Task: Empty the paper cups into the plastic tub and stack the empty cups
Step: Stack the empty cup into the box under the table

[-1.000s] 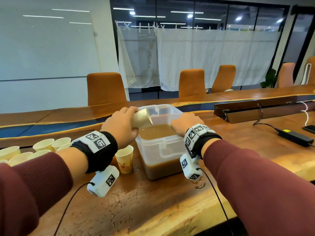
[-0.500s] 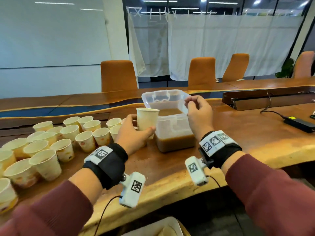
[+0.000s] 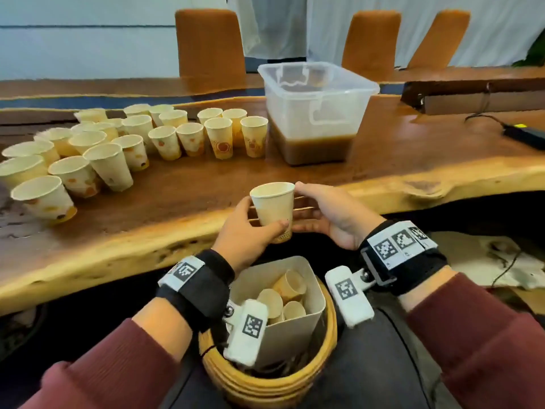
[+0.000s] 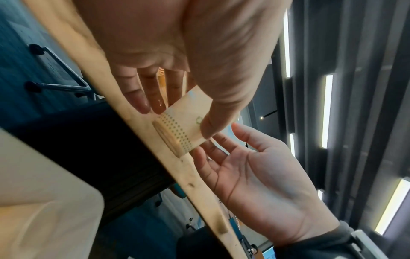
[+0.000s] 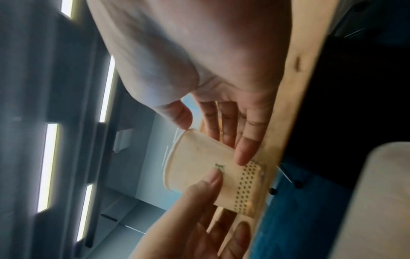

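Note:
An empty paper cup [image 3: 272, 212] is upright over the table's near edge, and my left hand [image 3: 253, 224] grips it low down with thumb and fingers. My right hand [image 3: 306, 208] lies against its far side with straight fingers, the thumb touching the rim. In the left wrist view the cup [image 4: 186, 126] shows its dotted base, with the right hand [image 4: 255, 168] spread beside it. The right wrist view shows the cup [image 5: 199, 166] between both hands. The plastic tub [image 3: 339, 113], part full of brown liquid, stands at the back of the table. Several paper cups [image 3: 222, 137] stand to its left.
Below my hands a white box [image 3: 295, 323] with several empty cups lying loose sits in a woven basket [image 3: 265, 385] on my lap. A black power adapter [image 3: 528, 135] and cable lie at the right. Orange chairs [image 3: 209, 45] stand behind the table.
My left hand has carried the cup from the tub back to the table's near edge. My right hand has let go of the tub rim and come to the cup. The view has tilted down.

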The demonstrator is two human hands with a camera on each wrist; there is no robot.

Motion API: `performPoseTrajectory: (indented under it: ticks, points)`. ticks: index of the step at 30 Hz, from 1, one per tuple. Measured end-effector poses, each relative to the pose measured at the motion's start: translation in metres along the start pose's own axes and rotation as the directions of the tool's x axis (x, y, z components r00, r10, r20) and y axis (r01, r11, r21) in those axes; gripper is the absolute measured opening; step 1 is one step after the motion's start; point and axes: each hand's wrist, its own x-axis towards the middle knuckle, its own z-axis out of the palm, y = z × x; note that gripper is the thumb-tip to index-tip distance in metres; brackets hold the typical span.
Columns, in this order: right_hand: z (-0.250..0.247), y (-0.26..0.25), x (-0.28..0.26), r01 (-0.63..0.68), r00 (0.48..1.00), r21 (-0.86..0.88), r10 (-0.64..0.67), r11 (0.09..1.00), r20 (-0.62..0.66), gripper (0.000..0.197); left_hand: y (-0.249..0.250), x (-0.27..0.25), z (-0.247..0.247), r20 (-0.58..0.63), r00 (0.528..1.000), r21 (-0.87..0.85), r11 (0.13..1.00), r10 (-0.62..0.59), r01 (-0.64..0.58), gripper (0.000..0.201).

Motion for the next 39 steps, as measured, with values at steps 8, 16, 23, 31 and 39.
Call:
performPoseTrajectory:
  ticks: [8, 16, 23, 31, 39]
  points:
    - [0.008, 0.093, -0.020, -0.137, 0.990, -0.076, 0.138, 0.988, 0.016, 0.027, -0.078, -0.047, 0.012, 0.114, 0.983, 0.099, 0.986, -0.146, 0.135, 0.057]
    - [0.035, 0.155, 0.007, -0.106, 0.994, -0.105, 0.107, 0.989, -0.002, 0.024, -0.134, -0.055, -0.001, 0.013, 0.981, 0.064, 0.979, -0.195, 0.193, 0.057]
    - [0.053, 0.175, 0.042, -0.139, 0.989, -0.113, 0.134, 0.984, -0.057, 0.020, -0.167, -0.028, -0.015, -0.005, 0.960, 0.246, 0.930, -0.279, 0.271, 0.093]
    - [0.050, 0.174, 0.048, -0.226, 0.974, -0.245, 0.214, 0.943, -0.073, 0.025, -0.160, -0.029, -0.027, -0.042, 0.963, 0.333, 0.905, -0.266, 0.264, 0.086]
    - [0.059, 0.088, 0.031, -0.165, 0.949, -0.144, 0.197, 0.976, 0.246, 0.031, -0.078, -0.028, -0.054, -0.015, 0.992, 0.125, 0.984, -0.123, 0.124, 0.028]
